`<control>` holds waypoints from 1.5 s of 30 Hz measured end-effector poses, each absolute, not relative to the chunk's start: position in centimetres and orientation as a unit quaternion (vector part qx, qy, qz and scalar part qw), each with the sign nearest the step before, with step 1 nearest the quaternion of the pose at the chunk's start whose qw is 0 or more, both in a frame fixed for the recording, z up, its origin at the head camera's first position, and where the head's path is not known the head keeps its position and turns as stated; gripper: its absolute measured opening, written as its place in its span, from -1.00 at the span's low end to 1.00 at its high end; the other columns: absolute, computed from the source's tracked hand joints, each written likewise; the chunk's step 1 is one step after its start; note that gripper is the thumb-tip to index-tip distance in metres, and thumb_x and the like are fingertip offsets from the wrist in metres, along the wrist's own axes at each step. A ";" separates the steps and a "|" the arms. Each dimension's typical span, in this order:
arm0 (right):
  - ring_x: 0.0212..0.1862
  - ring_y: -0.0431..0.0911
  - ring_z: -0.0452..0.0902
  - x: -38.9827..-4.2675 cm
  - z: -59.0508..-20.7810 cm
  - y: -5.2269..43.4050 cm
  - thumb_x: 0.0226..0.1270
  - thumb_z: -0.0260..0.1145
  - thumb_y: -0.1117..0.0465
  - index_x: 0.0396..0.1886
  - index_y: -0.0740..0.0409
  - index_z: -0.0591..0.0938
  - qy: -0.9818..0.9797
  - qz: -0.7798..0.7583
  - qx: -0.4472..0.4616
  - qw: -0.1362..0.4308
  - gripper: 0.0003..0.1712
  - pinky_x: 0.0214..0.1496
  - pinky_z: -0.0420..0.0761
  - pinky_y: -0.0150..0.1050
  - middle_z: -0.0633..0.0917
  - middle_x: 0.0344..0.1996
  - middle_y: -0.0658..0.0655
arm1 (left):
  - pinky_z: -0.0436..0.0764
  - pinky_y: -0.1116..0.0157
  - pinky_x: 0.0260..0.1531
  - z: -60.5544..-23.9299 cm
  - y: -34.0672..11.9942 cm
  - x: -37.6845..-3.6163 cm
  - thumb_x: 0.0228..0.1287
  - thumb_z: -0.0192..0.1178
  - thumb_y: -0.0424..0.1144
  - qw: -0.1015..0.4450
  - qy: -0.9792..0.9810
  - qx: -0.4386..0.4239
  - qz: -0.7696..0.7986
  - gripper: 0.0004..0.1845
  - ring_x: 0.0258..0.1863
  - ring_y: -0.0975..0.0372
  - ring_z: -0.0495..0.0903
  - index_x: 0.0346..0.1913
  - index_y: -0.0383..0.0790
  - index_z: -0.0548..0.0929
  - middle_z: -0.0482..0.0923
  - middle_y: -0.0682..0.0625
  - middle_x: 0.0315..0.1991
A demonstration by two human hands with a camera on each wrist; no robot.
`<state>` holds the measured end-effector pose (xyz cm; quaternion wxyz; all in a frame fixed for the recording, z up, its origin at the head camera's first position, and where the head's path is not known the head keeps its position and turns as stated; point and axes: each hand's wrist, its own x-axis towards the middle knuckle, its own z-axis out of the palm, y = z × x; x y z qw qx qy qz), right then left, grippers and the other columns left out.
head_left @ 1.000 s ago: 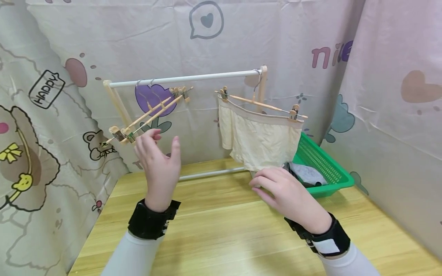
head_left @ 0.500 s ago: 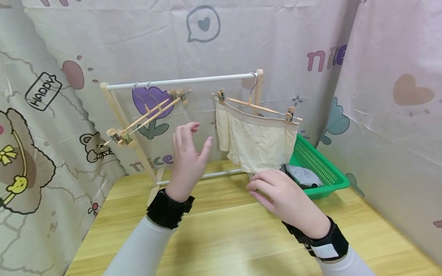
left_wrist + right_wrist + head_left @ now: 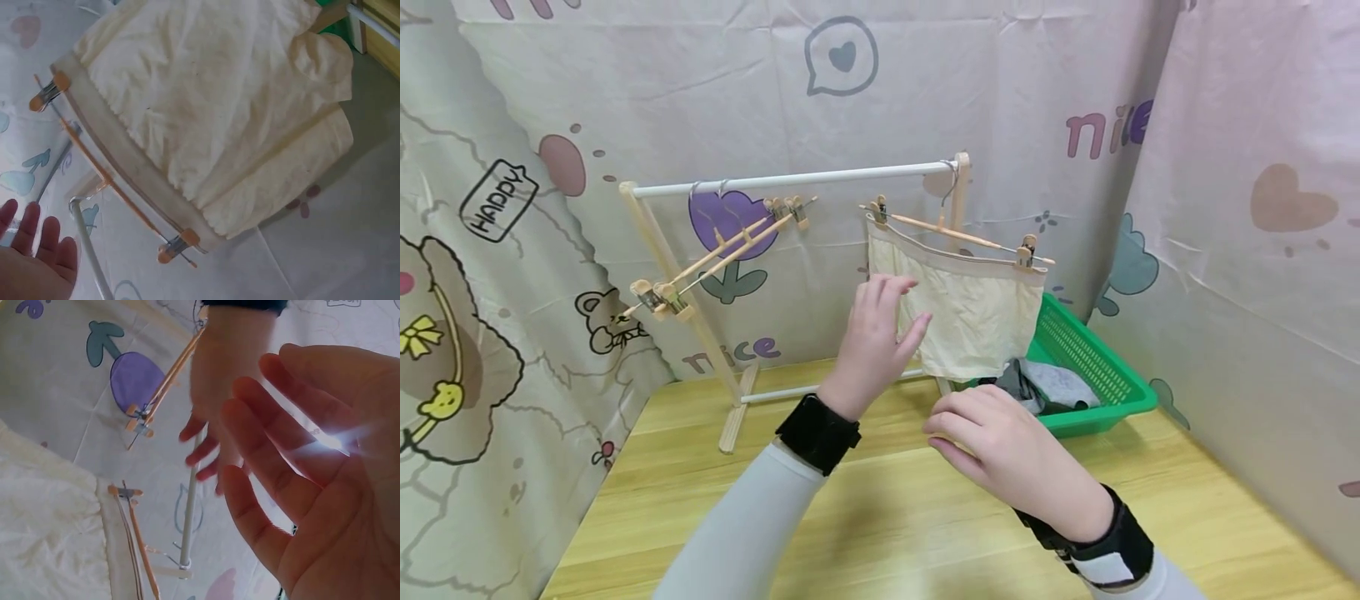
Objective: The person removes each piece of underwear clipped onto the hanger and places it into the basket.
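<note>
Cream shorts (image 3: 977, 312) hang by the waistband from a wooden clip hanger (image 3: 951, 232) at the right end of a small rack (image 3: 820, 175). A clip grips each end of the waistband. My left hand (image 3: 872, 342) is in front of the shorts' left part, fingers spread and holding nothing. In the left wrist view the shorts (image 3: 206, 94) fill the middle, apart from that hand. Below the shorts, my right hand (image 3: 1007, 454) hovers over the table with loosely bent fingers. The right wrist view shows its palm (image 3: 325, 537) holding nothing.
Two bare clip hangers (image 3: 730, 250) hang on the rack's left side. Behind the shorts at right, a green basket (image 3: 1138, 400) holds grey and dark clothes (image 3: 1060, 383). The wooden table (image 3: 880, 517) lies under both hands, with printed curtains (image 3: 1037, 75) around it.
My left hand has moved right, from beside the bare hangers to in front of the shorts. The right hand has stayed nearly in place. The view has shifted slightly.
</note>
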<state>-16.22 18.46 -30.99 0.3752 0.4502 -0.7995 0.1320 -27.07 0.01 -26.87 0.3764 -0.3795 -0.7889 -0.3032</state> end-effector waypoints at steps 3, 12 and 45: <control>-0.15 -0.16 0.60 -15.9 -31.1 18.3 0.47 0.37 0.10 -0.16 -0.01 0.70 -0.804 0.129 0.450 0.368 -0.91 -0.02 0.52 -0.27 0.68 -0.19 -0.10 | 0.46 0.07 0.12 -27.3 0.7 -27.4 0.47 0.26 -0.21 0.378 -0.789 -0.398 -0.278 -0.57 0.09 -0.03 0.42 0.26 -0.30 0.46 0.47 -0.19 0.15; -0.16 -0.18 0.56 -15.4 -31.2 18.3 0.63 0.15 -0.02 -0.16 -0.04 0.69 -0.816 0.124 0.440 0.354 -0.73 -0.08 0.48 -0.29 0.66 -0.19 -0.12 | 0.44 0.09 0.18 -27.2 2.3 -28.6 0.51 0.23 -0.16 0.351 -0.808 -0.399 -0.254 -0.58 0.15 0.00 0.40 0.29 -0.25 0.49 0.48 -0.12 0.14; -0.15 -0.18 0.56 -15.2 -31.0 18.5 0.23 0.54 0.18 -0.17 -0.05 0.69 -0.820 0.118 0.439 0.347 -0.79 -0.09 0.47 -0.29 0.65 -0.21 -0.13 | 0.21 0.05 0.42 -22.4 6.9 -29.2 0.59 0.07 0.07 0.243 -0.856 -0.400 -0.221 -0.30 0.41 0.08 0.21 0.64 0.03 0.11 0.01 0.16 0.66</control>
